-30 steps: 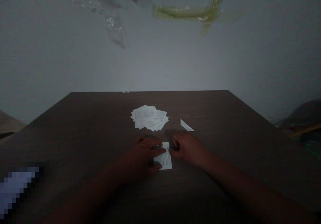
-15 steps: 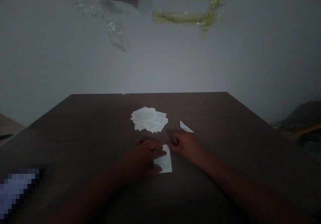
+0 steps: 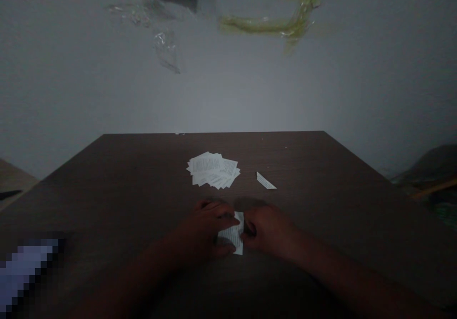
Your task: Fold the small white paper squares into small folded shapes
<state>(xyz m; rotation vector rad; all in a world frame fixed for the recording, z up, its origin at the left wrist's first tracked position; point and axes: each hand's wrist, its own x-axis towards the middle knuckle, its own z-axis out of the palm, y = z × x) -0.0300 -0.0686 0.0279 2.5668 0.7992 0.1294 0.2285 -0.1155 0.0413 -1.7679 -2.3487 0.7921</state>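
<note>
- Left hand point(image 3: 203, 229): fingers spread wide over the paper point(image 3: 233, 235) on the surface point(image 3: 143, 171).
- Right hand point(image 3: 270, 231): fingers curled at its right edge; grip unclear.
- Seemingly working that edge; next calls for keeping the paper steady.

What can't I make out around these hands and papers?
All in the head view:
- Left part of the small sheet: hidden by the left hand.
- Right hand's grip: too dark to tell whether it pinches the sheet.
- Number of papers in the pile: upper ones cover lower.
- Print: too small to read.
- Pixelated object: blurred, cut off by left edge.
</note>
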